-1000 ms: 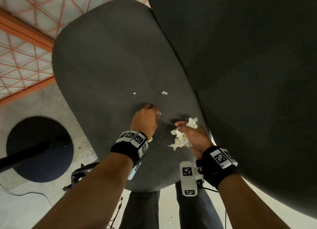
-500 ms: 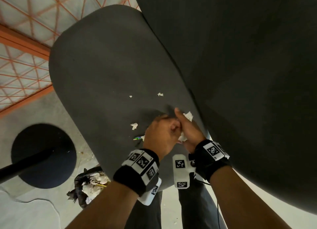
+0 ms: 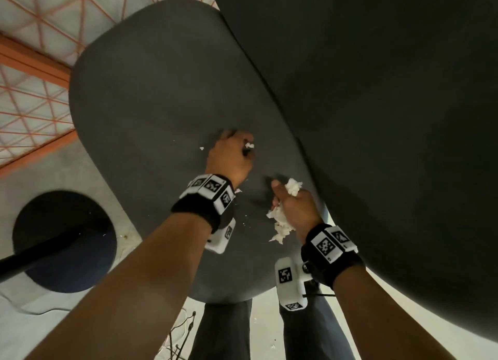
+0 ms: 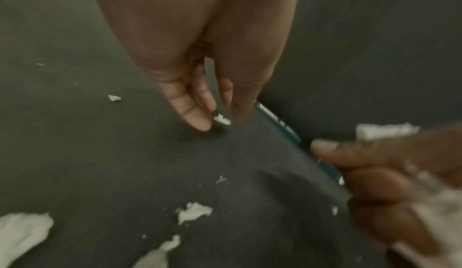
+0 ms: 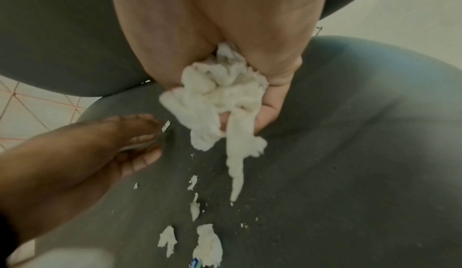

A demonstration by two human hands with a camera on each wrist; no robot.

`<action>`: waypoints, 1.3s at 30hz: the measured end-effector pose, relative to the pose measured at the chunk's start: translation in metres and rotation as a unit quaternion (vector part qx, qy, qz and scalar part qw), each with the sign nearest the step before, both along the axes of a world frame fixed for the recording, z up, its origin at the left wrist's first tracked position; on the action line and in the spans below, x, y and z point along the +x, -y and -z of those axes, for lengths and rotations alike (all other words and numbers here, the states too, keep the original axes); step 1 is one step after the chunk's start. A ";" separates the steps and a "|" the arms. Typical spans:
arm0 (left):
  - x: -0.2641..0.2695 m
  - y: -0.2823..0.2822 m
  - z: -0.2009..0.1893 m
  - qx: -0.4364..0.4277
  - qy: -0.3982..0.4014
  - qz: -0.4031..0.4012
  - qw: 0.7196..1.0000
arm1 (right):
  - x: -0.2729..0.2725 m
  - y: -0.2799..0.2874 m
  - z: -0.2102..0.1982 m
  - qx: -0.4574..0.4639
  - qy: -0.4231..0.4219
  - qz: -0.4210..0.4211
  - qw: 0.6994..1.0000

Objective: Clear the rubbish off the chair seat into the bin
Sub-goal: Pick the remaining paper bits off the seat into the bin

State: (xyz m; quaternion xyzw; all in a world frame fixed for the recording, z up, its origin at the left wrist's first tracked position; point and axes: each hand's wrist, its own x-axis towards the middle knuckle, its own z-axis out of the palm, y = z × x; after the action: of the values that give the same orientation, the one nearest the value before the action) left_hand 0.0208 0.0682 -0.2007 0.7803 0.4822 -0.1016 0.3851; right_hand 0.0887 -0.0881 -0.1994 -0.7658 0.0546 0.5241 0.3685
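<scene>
The dark grey chair seat (image 3: 151,95) fills the middle of the head view. My left hand (image 3: 246,147) reaches forward on it, and index finger and thumb pinch a small white paper scrap (image 4: 222,119) against the fabric. My right hand (image 3: 283,198) hovers nearer the backrest and grips a wad of torn white tissue (image 5: 220,92), with a strip hanging down. Several more white scraps lie on the seat, one (image 3: 201,148) left of my left hand and others (image 5: 208,242) beneath my wrists. A teal strip with white print (image 4: 275,121) lies in the crease by the backrest. No bin is in view.
The dark backrest (image 3: 377,117) rises close on the right. On the floor to the left stands a round black base with a pole (image 3: 64,241). Tiles with orange lines (image 3: 32,63) lie beyond. The person's legs (image 3: 223,330) stand at the seat's near edge.
My left hand left the right hand's side and moved forward up the seat onto a small scrap. The right hand drew back slightly with its wad. The rubbish-filled black bag dropped out of view.
</scene>
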 end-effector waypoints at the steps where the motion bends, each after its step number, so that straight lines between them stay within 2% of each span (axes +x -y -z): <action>1: 0.003 -0.001 0.003 0.014 -0.012 0.019 1.000 | -0.001 0.001 0.002 -0.001 0.006 -0.012 1.000; 5: 0.005 -0.004 0.009 0.015 -0.043 0.042 0.998 | 0.000 0.002 0.009 -0.007 0.019 -0.033 0.999; 8: -0.012 -0.011 0.005 -0.002 -0.037 -0.012 0.999 | 0.003 0.002 0.007 -0.011 0.027 -0.054 0.998; 13: -0.062 -0.031 0.005 0.071 -0.037 -0.106 0.991 | 0.002 -0.003 0.005 -0.009 0.032 -0.087 0.996; 19: -0.071 -0.043 0.012 0.097 -0.048 -0.040 0.993 | -0.011 -0.015 0.012 -0.001 0.038 -0.132 0.991; 26: -0.073 -0.049 0.017 0.094 -0.033 -0.021 0.995 | -0.018 -0.022 0.015 0.001 0.041 -0.165 0.985; 30: -0.073 -0.053 0.020 0.083 -0.061 0.000 0.995 | -0.019 -0.025 0.013 -0.004 0.042 -0.173 0.984; 35: -0.078 -0.048 0.014 0.027 -0.091 -0.007 0.995 | -0.025 -0.025 0.011 -0.006 0.049 -0.183 0.982; 39: -0.103 -0.018 -0.002 -0.032 -0.054 -0.046 0.997 | -0.026 -0.022 0.013 -0.007 0.047 -0.182 0.982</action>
State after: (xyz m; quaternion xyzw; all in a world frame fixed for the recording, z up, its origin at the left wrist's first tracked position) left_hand -0.0825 0.0860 -0.1986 0.7378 0.5344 -0.1407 0.3877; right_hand 0.0627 -0.0658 -0.2122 -0.7892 -0.0993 0.5459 0.2632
